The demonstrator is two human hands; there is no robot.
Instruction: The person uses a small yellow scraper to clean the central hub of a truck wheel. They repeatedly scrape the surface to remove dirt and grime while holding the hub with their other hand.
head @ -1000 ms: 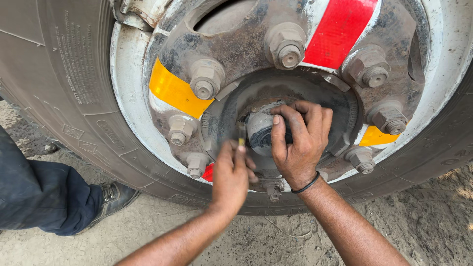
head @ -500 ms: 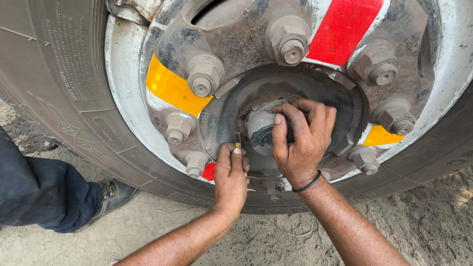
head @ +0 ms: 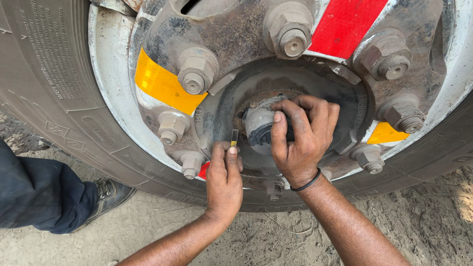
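Filling most of the view, a large truck tyre [head: 44,98] is standing on sandy ground [head: 423,216], its tread and sidewall running down the left side. Inside it a pale, scuffed wheel rim [head: 106,74] is carrying a dirty grey hub plate [head: 231,34] marked with a yellow reflector [head: 160,84] on the left, a red reflector [head: 345,22] at the far right, and a smaller yellow strip [head: 387,133] at the right. Large wheel nuts [head: 290,32] on studs are ringing the plate. At the centre a round recess [head: 236,98] is acting as the only container in view: it is holding a dark, greasy hub piece [head: 258,125], which is sitting in the middle of the hollow and projecting toward the viewer.

The right hand [head: 300,138] is wrapping over that hub piece, fingers curled across its top and thumb pressing down its left face, so the hand is clamped on it; a black band [head: 308,184] is circling the wrist. The left hand [head: 224,180] is reaching up just left of it, fingertips pinched together on a small thin yellowish tool [head: 234,137] that is pointing up into the recess beside the hub piece. At the near left, a dark trouser leg [head: 39,197] and a worn shoe [head: 111,194] are resting on the sand beside the tyre.
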